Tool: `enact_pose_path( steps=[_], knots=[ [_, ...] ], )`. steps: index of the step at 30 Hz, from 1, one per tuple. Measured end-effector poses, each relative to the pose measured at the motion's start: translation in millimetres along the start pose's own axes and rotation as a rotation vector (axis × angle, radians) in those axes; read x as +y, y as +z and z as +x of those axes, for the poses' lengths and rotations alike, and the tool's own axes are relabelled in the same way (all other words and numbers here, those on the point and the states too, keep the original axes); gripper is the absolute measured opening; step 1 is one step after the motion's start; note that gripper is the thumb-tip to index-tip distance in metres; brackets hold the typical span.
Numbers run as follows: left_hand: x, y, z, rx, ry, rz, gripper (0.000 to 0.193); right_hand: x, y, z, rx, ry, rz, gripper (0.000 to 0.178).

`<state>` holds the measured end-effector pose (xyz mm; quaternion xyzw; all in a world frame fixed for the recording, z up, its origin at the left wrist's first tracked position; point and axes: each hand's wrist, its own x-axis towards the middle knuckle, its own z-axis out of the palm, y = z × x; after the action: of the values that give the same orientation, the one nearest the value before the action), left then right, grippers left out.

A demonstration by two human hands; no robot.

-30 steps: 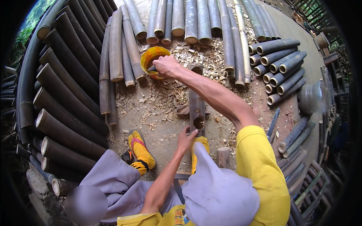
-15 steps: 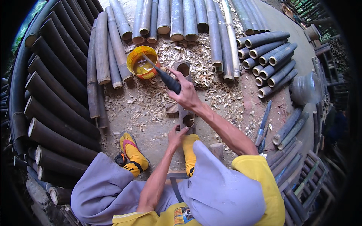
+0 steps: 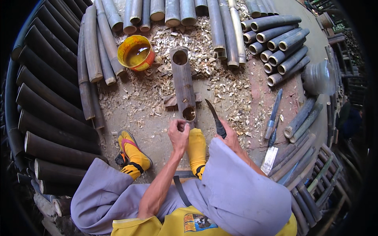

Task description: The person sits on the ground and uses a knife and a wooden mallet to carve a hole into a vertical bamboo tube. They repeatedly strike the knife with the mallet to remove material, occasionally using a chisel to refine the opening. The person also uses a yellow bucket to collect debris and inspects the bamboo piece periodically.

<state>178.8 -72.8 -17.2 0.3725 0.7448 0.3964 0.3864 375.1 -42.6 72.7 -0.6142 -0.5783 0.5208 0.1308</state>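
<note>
In front of me lies a bamboo tube [image 3: 184, 84] with a round hole cut near each end. Its near end points at my foot in a yellow sock [image 3: 196, 145]. My left hand [image 3: 179, 135] is curled closed beside that end; what its fingers pinch, if anything, is hidden. Near my right knee, my right hand [image 3: 231, 138] grips the dark handle of a curved knife [image 3: 215, 116]. The blade points up and away, apart from the tube. Pale bits show inside the nearer hole.
A yellow and red bucket [image 3: 136, 53] with liquid stands at the far left among wood chips [image 3: 232, 90]. Stacked bamboo tubes [image 3: 281, 49] lie to the right, long bamboo poles [image 3: 59, 137] to the left. A broad-bladed chisel [image 3: 270, 155] lies beside another tool [image 3: 274, 114].
My right hand has brought the knife back from the bucket toward my right knee. My left hand has shifted slightly off the tube's near end, its fingers now curled in.
</note>
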Motion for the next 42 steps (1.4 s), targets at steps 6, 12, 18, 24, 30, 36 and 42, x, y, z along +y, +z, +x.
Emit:
enact_pose_path(
  steps=[6,12,18,24,30,36,42],
  knots=[
    [45,12,-3,-0.608,-0.295,-0.448,0.034,22,-4,-4,-0.028,-0.145,0.000,0.064],
    [61,18,-6,-0.848,-0.765,-0.700,0.054,17,-15,3,-0.164,-0.264,-0.244,0.068],
    [49,43,-13,-0.657,-1.099,-0.766,0.048,21,-35,26,-0.443,-0.237,-0.719,0.070],
    [41,66,-9,-0.607,-1.093,-1.376,0.048,-8,-63,87,-0.594,-0.580,-1.103,0.057],
    [61,75,-6,-0.350,-1.102,-1.635,0.041,-31,-72,139,-0.812,-0.700,-1.057,0.044],
    [74,56,6,-0.297,-1.311,-1.238,0.033,-17,-62,134,-0.951,-0.405,-0.761,0.067],
    [64,27,22,-0.580,-1.258,-0.666,0.035,10,-22,77,-0.803,-0.092,-0.395,0.065]
  ],
)
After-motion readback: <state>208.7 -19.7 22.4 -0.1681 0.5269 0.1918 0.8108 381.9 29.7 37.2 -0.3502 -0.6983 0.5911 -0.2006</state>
